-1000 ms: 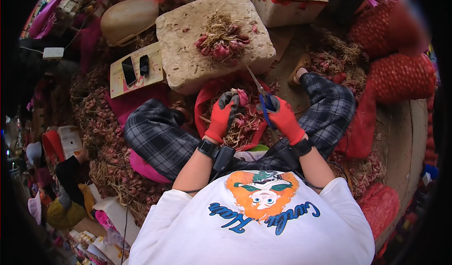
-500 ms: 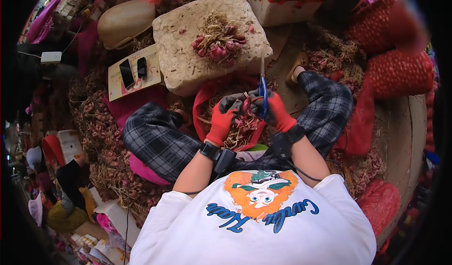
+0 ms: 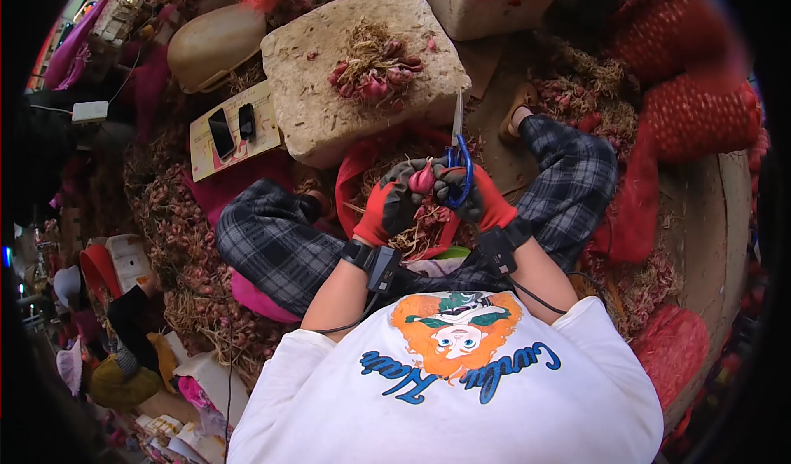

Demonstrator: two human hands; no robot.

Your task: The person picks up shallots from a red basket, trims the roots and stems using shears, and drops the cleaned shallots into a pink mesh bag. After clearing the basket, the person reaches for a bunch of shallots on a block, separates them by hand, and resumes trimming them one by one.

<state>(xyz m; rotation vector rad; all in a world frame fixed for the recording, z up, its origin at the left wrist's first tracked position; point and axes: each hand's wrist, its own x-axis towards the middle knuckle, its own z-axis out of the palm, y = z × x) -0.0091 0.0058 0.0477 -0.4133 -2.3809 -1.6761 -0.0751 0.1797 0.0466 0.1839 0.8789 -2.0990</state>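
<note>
My left hand [image 3: 387, 203], in a red and dark grey glove, has its fingers closed around a reddish-purple shallot [image 3: 422, 179]. Beside it, my right hand [image 3: 476, 197], gloved alike, grips blue-handled scissors [image 3: 465, 171] whose blades point away from me, toward the foam block. The right fingertips are close to the shallot's right side. Under both hands lies a red mesh bag [image 3: 349, 185] with shallots and dry stalks in it. A bunch of shallots [image 3: 375, 81] with dried tops rests on the pale foam block [image 3: 305, 44] ahead.
Left of the block, two dark phones [image 3: 222, 133] lie on a yellow board [image 3: 202, 159]. Piled shallots [image 3: 185, 258] spread along my left side. Full red mesh sacks [image 3: 700, 122] stand at the right. A white foam box [image 3: 494, 11] sits at the far side.
The shallot has turned and shows more fully between my hands. The scissors have tilted, with their handle loops turned more toward the camera.
</note>
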